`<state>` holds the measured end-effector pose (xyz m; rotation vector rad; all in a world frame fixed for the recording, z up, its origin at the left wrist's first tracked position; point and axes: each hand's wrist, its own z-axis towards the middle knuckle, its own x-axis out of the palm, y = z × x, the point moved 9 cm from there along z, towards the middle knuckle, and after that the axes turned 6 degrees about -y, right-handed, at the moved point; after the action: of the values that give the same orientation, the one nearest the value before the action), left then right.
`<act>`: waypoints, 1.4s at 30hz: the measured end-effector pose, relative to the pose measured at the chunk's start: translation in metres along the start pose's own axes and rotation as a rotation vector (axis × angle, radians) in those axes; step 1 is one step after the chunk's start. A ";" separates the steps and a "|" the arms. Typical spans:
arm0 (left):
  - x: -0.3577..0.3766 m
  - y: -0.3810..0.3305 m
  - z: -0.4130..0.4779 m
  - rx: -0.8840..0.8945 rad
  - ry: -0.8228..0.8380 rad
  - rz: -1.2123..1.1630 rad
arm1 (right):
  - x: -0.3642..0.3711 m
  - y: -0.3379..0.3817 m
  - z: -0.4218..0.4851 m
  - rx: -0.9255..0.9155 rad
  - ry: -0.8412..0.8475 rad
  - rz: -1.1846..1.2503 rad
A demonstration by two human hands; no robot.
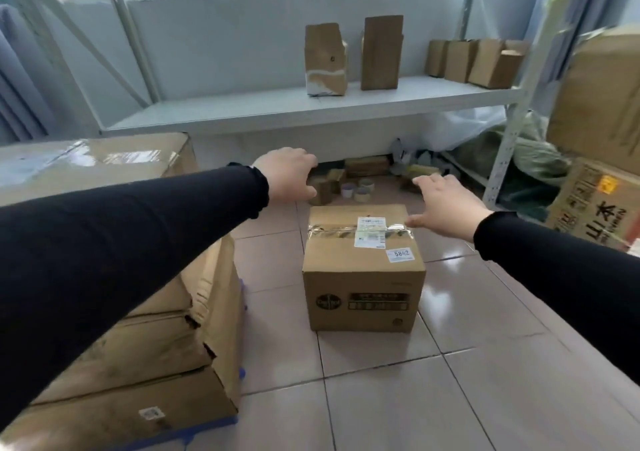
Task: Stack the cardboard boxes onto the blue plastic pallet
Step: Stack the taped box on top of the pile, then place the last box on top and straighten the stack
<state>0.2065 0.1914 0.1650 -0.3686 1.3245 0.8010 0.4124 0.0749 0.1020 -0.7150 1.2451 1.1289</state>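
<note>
Sealed cardboard box (363,267) sits alone on the tiled floor (433,398), right of the stack (145,364) already on the blue pallet (221,421), with a clear gap between them. Top seam taped glossy, labels on the lid. Corners look square, so probably stiff; weight unknown, so treat it as loaded. Tape is likely slick. I'd grip the bare side walls low, or under the bottom edges, not the lid.

Left hand (289,175) and right hand (446,205) both empty, fingers spread, reaching out over the box's far end, one to each side. Right thumb looks close to the top edge; contact unclear.

Floor tile is shiny, so the box may slide if pushed. Stack top is high, so expect a lift. Room is tight: shelf (294,108) with small cartons ahead, tape rolls (360,189) and clutter under it, big cartons (599,205) at right.
</note>
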 end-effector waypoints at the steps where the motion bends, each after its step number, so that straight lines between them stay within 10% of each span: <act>1: 0.019 -0.008 0.002 -0.002 0.021 -0.014 | 0.015 -0.014 -0.004 0.027 0.027 0.001; 13: 0.237 -0.018 -0.037 -0.286 0.309 -0.250 | 0.206 -0.115 -0.049 0.257 0.317 0.166; 25: 0.318 -0.021 -0.048 -0.945 0.115 -1.464 | 0.306 -0.089 -0.045 0.577 0.389 1.161; 34: 0.229 -0.025 -0.052 -0.845 -0.055 -1.435 | 0.287 -0.065 -0.072 0.619 0.287 1.506; 42: 0.032 -0.007 -0.014 -0.644 -0.312 -1.521 | 0.062 -0.058 -0.027 0.418 -0.096 1.516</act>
<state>0.2028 0.1871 0.1296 -1.4486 0.1876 -0.0862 0.4533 0.0476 0.0276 0.8064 1.8583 1.9053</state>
